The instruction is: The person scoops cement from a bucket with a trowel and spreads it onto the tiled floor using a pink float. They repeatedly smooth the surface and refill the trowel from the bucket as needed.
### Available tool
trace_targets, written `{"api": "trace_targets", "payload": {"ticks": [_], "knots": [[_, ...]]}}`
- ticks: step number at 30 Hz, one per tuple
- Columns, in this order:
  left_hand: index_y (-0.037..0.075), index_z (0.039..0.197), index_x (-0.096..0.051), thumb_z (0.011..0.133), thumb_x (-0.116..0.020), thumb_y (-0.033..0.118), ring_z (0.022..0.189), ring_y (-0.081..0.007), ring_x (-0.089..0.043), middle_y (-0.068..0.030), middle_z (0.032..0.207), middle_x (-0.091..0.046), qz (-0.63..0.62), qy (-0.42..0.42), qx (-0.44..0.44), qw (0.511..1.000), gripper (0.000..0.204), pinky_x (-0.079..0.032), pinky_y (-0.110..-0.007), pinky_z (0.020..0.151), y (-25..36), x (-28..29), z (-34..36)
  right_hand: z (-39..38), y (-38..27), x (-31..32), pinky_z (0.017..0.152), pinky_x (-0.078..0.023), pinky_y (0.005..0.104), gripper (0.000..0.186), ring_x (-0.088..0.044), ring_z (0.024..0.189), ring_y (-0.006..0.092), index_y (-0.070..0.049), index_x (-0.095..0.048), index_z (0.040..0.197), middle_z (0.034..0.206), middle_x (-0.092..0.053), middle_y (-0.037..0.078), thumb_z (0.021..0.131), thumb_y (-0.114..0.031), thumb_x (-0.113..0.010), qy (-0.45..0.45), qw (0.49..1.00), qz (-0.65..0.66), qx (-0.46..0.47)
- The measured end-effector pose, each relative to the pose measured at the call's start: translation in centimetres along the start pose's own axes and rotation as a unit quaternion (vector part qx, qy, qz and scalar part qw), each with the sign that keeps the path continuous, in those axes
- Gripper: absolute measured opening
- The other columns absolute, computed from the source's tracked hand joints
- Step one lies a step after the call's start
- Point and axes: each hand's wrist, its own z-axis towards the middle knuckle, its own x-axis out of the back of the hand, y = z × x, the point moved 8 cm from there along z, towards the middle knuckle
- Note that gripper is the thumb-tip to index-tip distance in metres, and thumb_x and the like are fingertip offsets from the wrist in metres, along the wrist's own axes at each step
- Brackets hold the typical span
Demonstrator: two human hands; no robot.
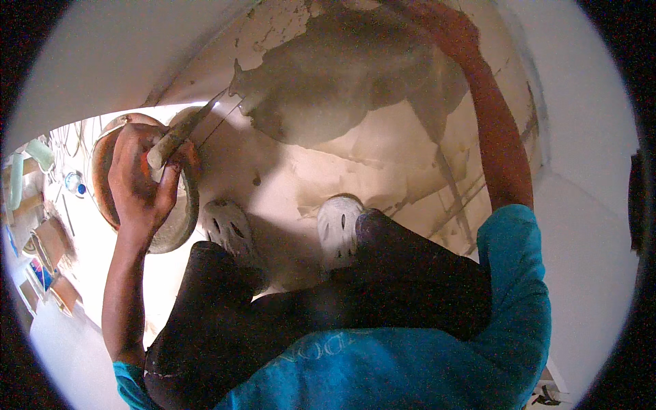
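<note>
Nearest you are your blue shirt (355, 369) and your dark trousers (424, 287), knees bent wide. Beyond them, your pale shoes (339, 222) with slotted tops stand a little apart on the light, smeared floor (294, 181).

Ahead and to your left sits a round tub (188, 222), its rim crusted grey. Your left hand (142, 167) is over it, clamped round the thick, pale handle of a tool (181, 133); the thumb lies along the near side. The tool's thin end points away and to the right, close to the left edge of a wet grey patch (342, 89) on the floor; you cannot tell whether they touch.

Off to the left are a bottle with a blue cap (76, 184) and some brown cardboard (51, 246).

Farthest, your right hand (447, 31) reaches over the patch's far right part, well apart from your left. Its fingers run into the dim upper edge, so you cannot tell what it grips.
</note>
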Motion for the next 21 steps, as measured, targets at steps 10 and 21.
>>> {"api": "trace_targets", "payload": {"ticks": [10, 21], "knots": [[-0.002, 0.105, -0.057, 0.069, -0.066, -0.003, 0.101, -0.0366, -0.055, -0.0189, 0.104, -0.058, -0.002, 0.012, -0.006, 1.0, 0.037, -0.043, -0.04, 0.092, 0.0, -0.1, 0.2, -8.4, 24.0, -10.3, 0.101, -0.043, 0.0478, 0.05, -0.055, 0.118, 0.0334, -0.026, -0.049, 0.137, 0.13, -0.057, 0.013, 0.093, -0.05, -0.047, 0.074, 0.967, 0.123, -0.212], [-0.004, 0.131, -0.046, 0.073, -0.067, -0.002, 0.116, -0.0398, -0.052, -0.0243, 0.123, -0.055, -0.015, -0.02, -0.009, 1.0, 0.061, -0.036, -0.044, 0.105, -2.2, -1.3, -1.1, 1.2, 12.4, -6.1, 0.1, -0.042, 0.0451, 0.044, -0.055, 0.119, 0.0312, -0.021, -0.061, 0.126, 0.13, -0.059, 0.011, 0.09, -0.044, -0.051, -0.059, 0.952, 0.174, -0.246]]}}
